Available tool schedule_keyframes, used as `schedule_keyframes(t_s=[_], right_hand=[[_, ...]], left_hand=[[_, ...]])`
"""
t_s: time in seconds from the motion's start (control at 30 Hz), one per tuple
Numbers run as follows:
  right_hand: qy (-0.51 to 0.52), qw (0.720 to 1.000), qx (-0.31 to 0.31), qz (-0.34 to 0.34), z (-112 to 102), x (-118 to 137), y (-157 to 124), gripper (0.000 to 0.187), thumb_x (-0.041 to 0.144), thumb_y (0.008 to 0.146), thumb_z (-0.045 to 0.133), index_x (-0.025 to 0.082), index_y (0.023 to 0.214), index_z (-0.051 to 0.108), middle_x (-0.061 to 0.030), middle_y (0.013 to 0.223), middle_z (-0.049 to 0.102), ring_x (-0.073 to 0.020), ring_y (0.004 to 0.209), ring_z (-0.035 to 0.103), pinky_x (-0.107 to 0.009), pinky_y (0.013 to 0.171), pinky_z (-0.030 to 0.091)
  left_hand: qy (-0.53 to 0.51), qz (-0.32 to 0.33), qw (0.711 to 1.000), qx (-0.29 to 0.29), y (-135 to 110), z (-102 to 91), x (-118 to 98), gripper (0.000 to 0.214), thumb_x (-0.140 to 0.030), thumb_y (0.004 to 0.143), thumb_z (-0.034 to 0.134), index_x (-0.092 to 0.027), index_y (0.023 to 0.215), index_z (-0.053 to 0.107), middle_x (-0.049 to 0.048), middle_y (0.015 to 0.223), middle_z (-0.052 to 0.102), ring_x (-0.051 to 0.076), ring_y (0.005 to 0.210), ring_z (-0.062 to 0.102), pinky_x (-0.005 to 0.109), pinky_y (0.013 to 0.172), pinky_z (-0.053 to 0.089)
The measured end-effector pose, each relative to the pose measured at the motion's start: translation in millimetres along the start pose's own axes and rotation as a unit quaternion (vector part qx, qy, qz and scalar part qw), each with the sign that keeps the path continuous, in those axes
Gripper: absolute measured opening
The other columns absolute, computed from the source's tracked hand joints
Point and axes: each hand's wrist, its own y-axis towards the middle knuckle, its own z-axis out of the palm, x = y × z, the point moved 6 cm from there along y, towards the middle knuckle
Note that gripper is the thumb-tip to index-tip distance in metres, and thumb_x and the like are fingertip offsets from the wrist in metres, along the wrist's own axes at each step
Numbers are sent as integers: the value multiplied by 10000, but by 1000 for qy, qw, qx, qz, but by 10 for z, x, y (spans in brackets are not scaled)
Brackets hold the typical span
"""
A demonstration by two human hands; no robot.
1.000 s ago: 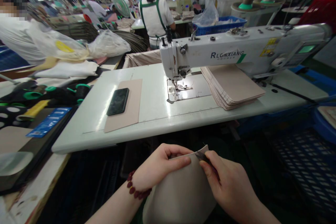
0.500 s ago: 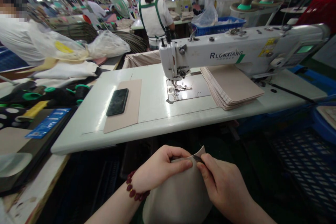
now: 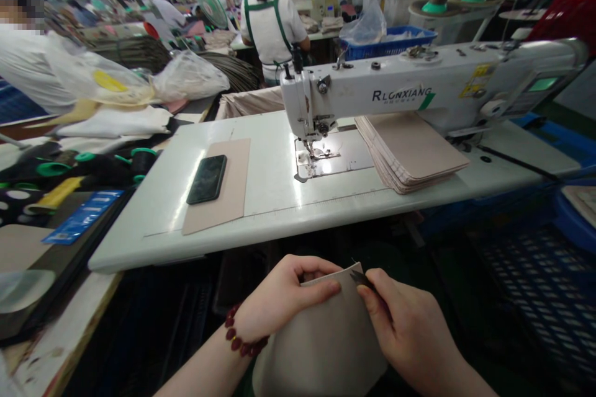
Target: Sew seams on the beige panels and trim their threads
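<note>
Below the table's front edge, both my hands hold a beige fabric piece [image 3: 321,341] in my lap. My left hand [image 3: 284,298], with a red bead bracelet on the wrist, pinches its top edge between thumb and fingers. My right hand [image 3: 405,329] is closed on a small dark metal tool [image 3: 359,277] whose tip touches the same top edge. On the table stand a white sewing machine [image 3: 419,93], a stack of beige pieces [image 3: 412,152] under its arm, and one flat beige piece [image 3: 221,189] with a black phone [image 3: 207,178] on it.
Black thread spools with green ends [image 3: 93,164], a blue card [image 3: 79,217] and bagged goods [image 3: 190,74] crowd the left bench. Blue crates [image 3: 531,279] stand low on the right. A person in a green-strapped apron [image 3: 270,25] works behind the machine; another sits far left.
The corner of fabric that stuck up between my hands is gone from view, and the tool tip has shifted slightly right along the top edge. My hands have stayed in place.
</note>
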Motion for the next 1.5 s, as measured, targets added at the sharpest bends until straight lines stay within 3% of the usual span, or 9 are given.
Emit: schedule_keyframes(t_s=[0.43,0.67,0.8,0.97,1.07,1.13,1.23,1.37,1.5], right_hand=[[-40,998,-35,-27,-1,59,1,166,291,977,411,214,890,529,24,702,581,-146,590,559,-285,554,280],[32,998,-53,-5,95,53,-35,139,263,983,403,202,989,527,27,716,593,-131,609,582,-267,558,315],[15,998,-49,-32,101,62,-26,131,251,979,411,198,998,528,16,751,606,-137,631,585,-269,577,319],[-20,998,-23,-56,82,88,12,181,261,980,398,203,873,532,12,699,582,-146,594,552,-283,565,293],[3,999,-13,-49,67,99,18,207,257,983,385,208,824,508,19,681,568,-134,579,539,-278,555,288],[19,999,-10,-32,40,77,14,197,266,983,385,209,834,500,24,680,562,-128,576,538,-274,546,287],[10,1000,-13,-8,-21,24,-3,164,287,977,404,209,876,508,32,667,552,-131,568,540,-275,540,286],[-20,999,-23,-14,-77,16,-21,131,285,972,418,208,945,521,28,688,571,-142,586,555,-281,551,293],[-39,999,-23,-20,-70,42,-14,157,293,973,414,211,892,520,20,691,576,-149,587,554,-288,554,285]], left_hand=[[-90,-14,996,23,4,43,96,319,-368,838,683,-164,1079,731,78,975,740,197,858,648,263,764,464],[-133,-37,989,44,21,97,165,296,-376,839,681,-144,1010,749,67,898,739,154,741,630,230,691,448],[-100,-36,993,54,29,109,172,303,-390,853,655,-139,997,745,62,897,732,160,750,621,239,698,445],[26,13,999,46,-9,70,-1,241,-342,880,609,-164,978,738,29,912,714,176,844,605,240,745,443],[77,14,997,30,-43,47,-77,219,-315,882,591,-170,983,719,11,859,695,157,780,592,222,668,432],[76,4,997,17,-50,34,-81,231,-326,876,594,-172,1005,708,11,846,693,155,748,590,221,635,430],[54,-1,999,-1,-36,20,-52,260,-361,859,622,-196,1038,713,19,936,716,190,851,619,251,730,461],[40,8,999,-7,-16,29,-26,244,-357,858,635,-222,1038,729,11,1003,727,208,941,628,267,820,460],[27,12,1000,-2,-22,46,-33,249,-354,861,633,-206,1035,733,22,1002,732,215,946,630,274,831,462]])
